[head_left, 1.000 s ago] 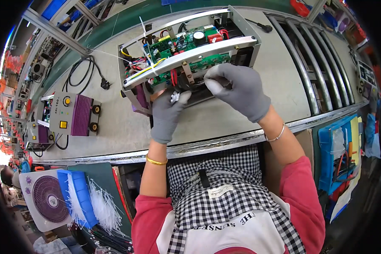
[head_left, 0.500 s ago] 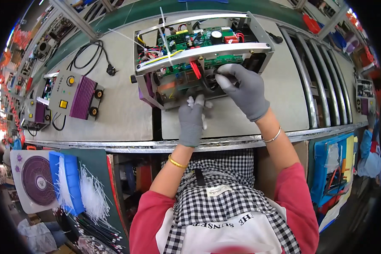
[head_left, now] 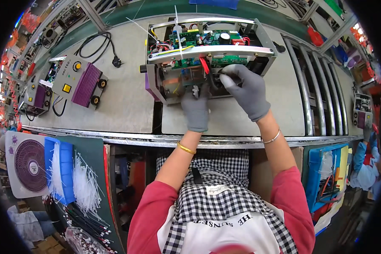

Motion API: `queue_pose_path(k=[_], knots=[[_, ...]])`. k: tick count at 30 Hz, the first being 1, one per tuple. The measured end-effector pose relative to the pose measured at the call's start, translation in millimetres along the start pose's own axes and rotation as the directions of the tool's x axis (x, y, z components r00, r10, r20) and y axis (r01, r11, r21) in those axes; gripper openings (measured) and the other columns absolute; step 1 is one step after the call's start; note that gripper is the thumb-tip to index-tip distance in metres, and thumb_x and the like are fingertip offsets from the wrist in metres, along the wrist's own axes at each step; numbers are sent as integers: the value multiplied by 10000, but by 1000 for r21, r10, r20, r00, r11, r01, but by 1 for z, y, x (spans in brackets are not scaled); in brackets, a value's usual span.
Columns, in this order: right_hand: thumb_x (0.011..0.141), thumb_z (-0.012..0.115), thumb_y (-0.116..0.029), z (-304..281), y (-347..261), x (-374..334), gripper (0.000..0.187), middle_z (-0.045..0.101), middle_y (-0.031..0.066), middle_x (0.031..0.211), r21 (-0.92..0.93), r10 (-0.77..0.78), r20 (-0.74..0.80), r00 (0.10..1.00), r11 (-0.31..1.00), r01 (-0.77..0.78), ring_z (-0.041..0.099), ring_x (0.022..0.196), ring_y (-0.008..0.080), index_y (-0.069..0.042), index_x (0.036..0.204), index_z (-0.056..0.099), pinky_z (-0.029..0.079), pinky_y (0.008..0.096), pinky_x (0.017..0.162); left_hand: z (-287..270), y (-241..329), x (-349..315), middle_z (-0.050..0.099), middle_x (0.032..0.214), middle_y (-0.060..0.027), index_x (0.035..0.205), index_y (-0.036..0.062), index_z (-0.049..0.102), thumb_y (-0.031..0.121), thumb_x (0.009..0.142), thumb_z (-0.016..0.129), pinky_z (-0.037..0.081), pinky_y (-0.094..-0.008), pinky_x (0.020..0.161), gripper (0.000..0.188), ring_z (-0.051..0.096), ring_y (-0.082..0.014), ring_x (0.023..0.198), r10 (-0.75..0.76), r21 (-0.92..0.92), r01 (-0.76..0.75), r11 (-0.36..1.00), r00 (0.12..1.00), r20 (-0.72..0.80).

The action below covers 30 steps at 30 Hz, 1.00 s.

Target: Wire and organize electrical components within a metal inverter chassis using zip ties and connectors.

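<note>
An open welding machine chassis [head_left: 269,63] with silver rails and a green circuit board [head_left: 211,39] stands on the bench before me. My left hand [head_left: 195,108], in a grey glove, reaches into its near lower side, fingers closed around small white plastic pieces [head_left: 195,90]; its fingertips are partly hidden. My right hand [head_left: 247,91], also gloved, pinches at a thick black cable [head_left: 212,80] hanging beside a red cable [head_left: 204,64] at the chassis front. A white zip tie [head_left: 178,40] sticks up around the front rail.
To the left stand purple-sided machines [head_left: 82,82] and a coiled black power cord [head_left: 110,42]. Metal rollers [head_left: 317,84] lie to the right. Below the bench edge are a fan [head_left: 29,167], a blue bin [head_left: 61,171] of white zip ties, and a blue tool tray [head_left: 326,178].
My left hand has moved forward, deeper into the chassis, with the white pieces. My right hand stays by the black cable. The whole view has shifted slightly.
</note>
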State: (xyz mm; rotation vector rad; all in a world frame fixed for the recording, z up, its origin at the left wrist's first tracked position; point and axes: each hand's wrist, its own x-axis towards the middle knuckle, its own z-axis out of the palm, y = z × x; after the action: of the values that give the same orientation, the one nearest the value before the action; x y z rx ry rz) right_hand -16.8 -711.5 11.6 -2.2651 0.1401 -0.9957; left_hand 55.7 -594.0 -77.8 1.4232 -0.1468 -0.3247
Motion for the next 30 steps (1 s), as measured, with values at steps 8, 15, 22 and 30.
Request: queue_pose_path(k=[8,15,22,30], knots=[[860,711,-124,3,-15,-30,148,679,54,800,-63,219,58,974,975,-215,624,647,114,-49,973,650,510,257,611,-14,-3,4,622,654,-56,801,-13,631,189,856,678,451,-350,587,214,569,-170,601,217,296,-226,928,974,64],[871,710,-130,48,-2,-40,169,672,63,817,-41,172,-18,985,984,-172,610,644,133,-37,999,651,505,257,616,-36,15,-5,594,596,-58,720,2,608,233,850,662,421,-327,429,271,533,-173,437,-25,116,11,993,993,119],[891,690,-184,51,3,-48,181,679,116,867,36,181,-58,982,983,-179,662,664,222,-57,1014,648,519,309,614,-44,21,13,581,598,-29,762,40,620,229,871,650,360,-269,364,220,477,-102,398,-308,72,303,950,882,357],[902,690,-122,36,-4,-48,164,674,46,829,185,283,11,959,942,-280,648,712,101,-30,1030,645,515,245,654,-22,14,10,577,626,1,852,62,658,216,876,643,359,-258,346,157,437,-89,415,-225,64,216,974,934,277]])
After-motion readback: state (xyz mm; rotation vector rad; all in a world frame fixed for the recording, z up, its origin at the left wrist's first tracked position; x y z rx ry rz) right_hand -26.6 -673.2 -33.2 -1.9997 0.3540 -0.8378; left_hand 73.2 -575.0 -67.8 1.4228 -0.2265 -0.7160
